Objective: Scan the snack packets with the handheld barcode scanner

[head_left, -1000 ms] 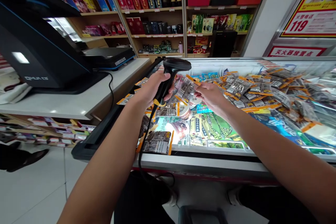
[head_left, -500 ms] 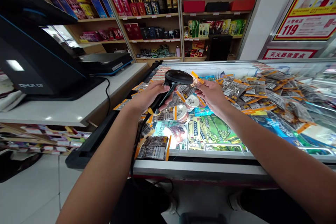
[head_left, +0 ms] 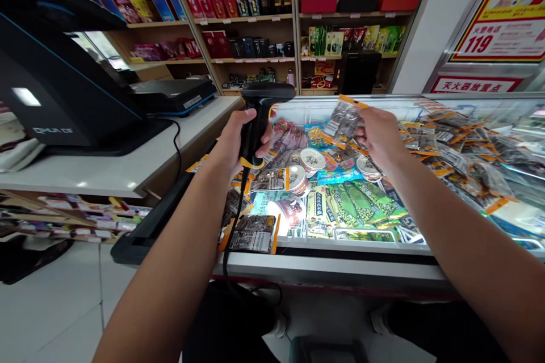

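My left hand [head_left: 238,142] is closed round the handle of a black barcode scanner [head_left: 261,103] with a yellow trim, held upright over the glass lid of a chest freezer [head_left: 340,247]; its black cable hangs down to the floor. My right hand [head_left: 377,133] pinches a small grey snack packet with an orange edge [head_left: 344,118] and holds it up to the right of the scanner head, apart from it. Many similar packets [head_left: 443,142] lie spread on the lid to the right. Below the hands lie round tubs [head_left: 312,159] and green bags [head_left: 349,204].
A white counter [head_left: 128,167] at the left carries a black checkout terminal [head_left: 59,85] and a flat black device [head_left: 174,93]. Wooden shelves [head_left: 264,11] with boxes and bottles fill the back wall. A red and yellow sign [head_left: 502,17] hangs at the upper right. White floor tiles lie below.
Both hands rose. The scanner went from tilted to upright and moved left. My right hand lifted the packet up and to the right, away from the pile.
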Demonstrator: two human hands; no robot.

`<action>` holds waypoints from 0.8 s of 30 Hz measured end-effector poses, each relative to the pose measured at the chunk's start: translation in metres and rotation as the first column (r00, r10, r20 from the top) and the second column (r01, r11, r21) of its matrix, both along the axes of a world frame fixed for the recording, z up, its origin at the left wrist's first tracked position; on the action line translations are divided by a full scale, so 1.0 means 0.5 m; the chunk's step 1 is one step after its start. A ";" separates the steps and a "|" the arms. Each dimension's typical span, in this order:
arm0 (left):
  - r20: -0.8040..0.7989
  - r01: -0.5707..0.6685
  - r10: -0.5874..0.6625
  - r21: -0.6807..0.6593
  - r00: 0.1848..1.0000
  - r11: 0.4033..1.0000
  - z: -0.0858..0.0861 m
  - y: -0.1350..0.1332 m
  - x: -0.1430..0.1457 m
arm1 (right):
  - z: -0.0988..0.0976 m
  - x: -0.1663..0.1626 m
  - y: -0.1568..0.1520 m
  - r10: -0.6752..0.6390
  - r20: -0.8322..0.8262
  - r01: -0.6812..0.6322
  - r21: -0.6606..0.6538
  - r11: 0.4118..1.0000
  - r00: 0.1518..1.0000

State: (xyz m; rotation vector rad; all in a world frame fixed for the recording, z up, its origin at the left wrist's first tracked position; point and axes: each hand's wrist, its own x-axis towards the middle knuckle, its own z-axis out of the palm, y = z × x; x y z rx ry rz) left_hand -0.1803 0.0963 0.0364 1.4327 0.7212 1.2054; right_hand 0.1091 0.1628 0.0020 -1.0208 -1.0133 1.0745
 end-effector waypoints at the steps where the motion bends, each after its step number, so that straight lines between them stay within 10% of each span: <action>1: 0.022 -0.007 0.007 -0.002 1.000 1.000 0.001 0.002 -0.003 | 0.009 0.019 0.008 -0.009 -0.027 0.009 -0.002 1.000 1.000; 9: 0.011 -0.023 0.024 -0.001 1.000 1.000 0.001 0.011 -0.007 | 0.009 0.130 0.068 -0.269 0.195 0.257 0.085 0.963 0.943; 15: 0.026 -0.025 0.025 0.010 0.999 1.000 -0.002 0.012 -0.004 | -0.012 0.145 0.076 -0.616 0.517 0.400 0.474 0.784 0.595; 18: 0.038 -0.038 0.037 0.009 0.999 0.999 -0.001 0.010 -0.006 | -0.013 0.071 0.023 -0.571 0.536 0.228 0.574 0.786 0.622; 20: 0.051 -0.049 0.049 0.004 0.997 0.999 0.000 0.010 -0.006 | -0.029 -0.004 -0.027 -0.296 0.664 -0.084 0.477 0.875 0.686; 24: 0.049 -0.077 0.077 0.004 0.996 0.997 -0.001 0.007 -0.004 | -0.094 -0.147 -0.112 0.110 0.891 -0.521 0.153 0.840 0.440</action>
